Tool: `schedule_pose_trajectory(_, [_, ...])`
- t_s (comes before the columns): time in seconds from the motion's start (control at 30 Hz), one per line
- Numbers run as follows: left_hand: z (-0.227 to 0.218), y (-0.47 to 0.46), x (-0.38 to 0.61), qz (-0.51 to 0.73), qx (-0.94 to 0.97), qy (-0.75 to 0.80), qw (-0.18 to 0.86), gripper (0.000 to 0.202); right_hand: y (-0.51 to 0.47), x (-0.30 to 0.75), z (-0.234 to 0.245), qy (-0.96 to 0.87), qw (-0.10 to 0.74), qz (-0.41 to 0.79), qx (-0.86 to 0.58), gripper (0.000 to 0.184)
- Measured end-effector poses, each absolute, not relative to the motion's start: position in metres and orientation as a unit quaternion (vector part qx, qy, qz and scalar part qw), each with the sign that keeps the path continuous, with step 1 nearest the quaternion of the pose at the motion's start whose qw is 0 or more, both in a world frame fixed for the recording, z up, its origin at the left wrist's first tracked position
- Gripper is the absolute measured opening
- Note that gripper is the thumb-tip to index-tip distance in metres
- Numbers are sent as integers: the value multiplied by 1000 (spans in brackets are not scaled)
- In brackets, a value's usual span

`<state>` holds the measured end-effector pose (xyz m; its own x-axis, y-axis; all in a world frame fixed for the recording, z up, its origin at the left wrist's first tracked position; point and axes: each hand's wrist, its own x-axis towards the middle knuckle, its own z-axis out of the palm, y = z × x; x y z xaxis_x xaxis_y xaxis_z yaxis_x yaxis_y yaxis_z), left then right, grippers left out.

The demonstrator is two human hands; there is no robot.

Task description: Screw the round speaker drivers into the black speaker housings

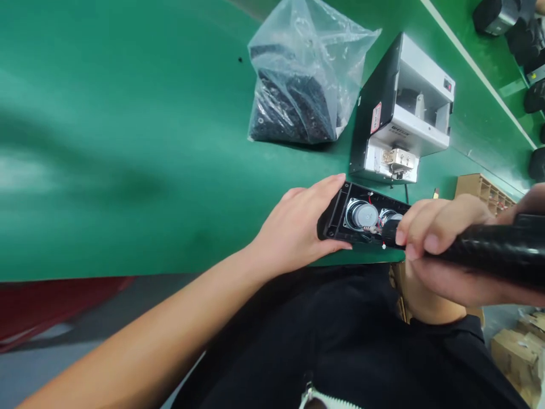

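The speaker housing (339,211), at three o'clock in view, should be stiff and light; hold its outer walls, sparing fragile red wires (370,197). Left grip (298,224) clamps its nine-o'clock end; right grip (451,224) wraps a black power screwdriver (494,250).

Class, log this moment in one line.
left hand: grips black rectangular speaker housing | right hand: holds black cylindrical tool, tip over housing

Lettering (399,130) on machine (406,118) seems unreadable.

The right edge cuts off the black tool (502,253).
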<state>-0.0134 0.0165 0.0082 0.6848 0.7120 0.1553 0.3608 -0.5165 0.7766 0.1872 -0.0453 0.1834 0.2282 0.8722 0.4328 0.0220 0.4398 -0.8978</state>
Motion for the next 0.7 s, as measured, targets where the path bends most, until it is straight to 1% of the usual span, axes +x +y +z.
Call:
schedule_pose_trajectory(0.13, [9, 17, -12, 235, 833, 320, 385, 128, -42, 180, 154, -552, 657, 313, -407, 52])
schedule_pose_trajectory(0.23, [11, 17, -11, 232, 830, 322, 391, 129, -38, 178, 144, -555, 646, 321, -415, 58])
schedule_pose_trajectory(0.37, [16, 17, -9, 228, 831, 323, 391, 127, -32, 175, 140, -543, 658, 310, -419, 53])
schedule_pose_trajectory(0.53, [18, 16, -8, 237, 833, 315, 387, 131, -27, 172, 135, -551, 646, 278, -448, 47])
schedule_pose_trajectory(0.7, [20, 15, -10, 238, 832, 315, 389, 131, -26, 176, 135, -544, 653, 309, -426, 50])
